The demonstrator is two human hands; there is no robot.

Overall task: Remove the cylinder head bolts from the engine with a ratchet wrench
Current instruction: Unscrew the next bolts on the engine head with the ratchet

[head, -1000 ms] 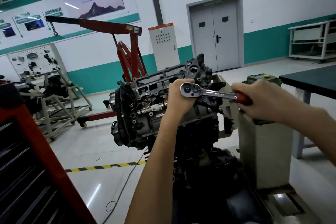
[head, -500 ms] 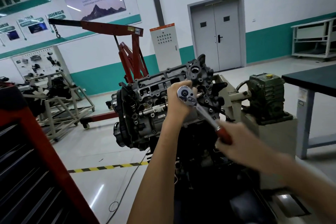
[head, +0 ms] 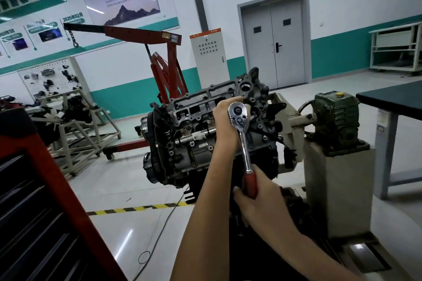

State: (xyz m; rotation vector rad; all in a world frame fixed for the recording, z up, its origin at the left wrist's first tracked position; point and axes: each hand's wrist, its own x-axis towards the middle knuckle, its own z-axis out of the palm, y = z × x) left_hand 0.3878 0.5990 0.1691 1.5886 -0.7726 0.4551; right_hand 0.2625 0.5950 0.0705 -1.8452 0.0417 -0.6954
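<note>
A grey engine [head: 196,134] sits tilted on a stand, its cylinder head facing me. The chrome ratchet wrench [head: 242,137] has its round head pressed against the right part of the cylinder head, and its handle now points almost straight down. My left hand [head: 225,121] wraps around behind the ratchet head and hides the socket and the bolt. My right hand [head: 255,198] grips the red handle at the lower end.
A red tool cabinet [head: 45,212] fills the lower left. The grey stand pillar [head: 338,189] with a green gearbox [head: 335,118] stands right of the engine. A dark table [head: 392,100] is far right. A red engine crane [head: 164,59] stands behind. A cable [head: 159,230] lies on the floor.
My right hand has swung the ratchet handle clockwise, from pointing right to pointing nearly straight down. My left hand has stayed at the ratchet head.
</note>
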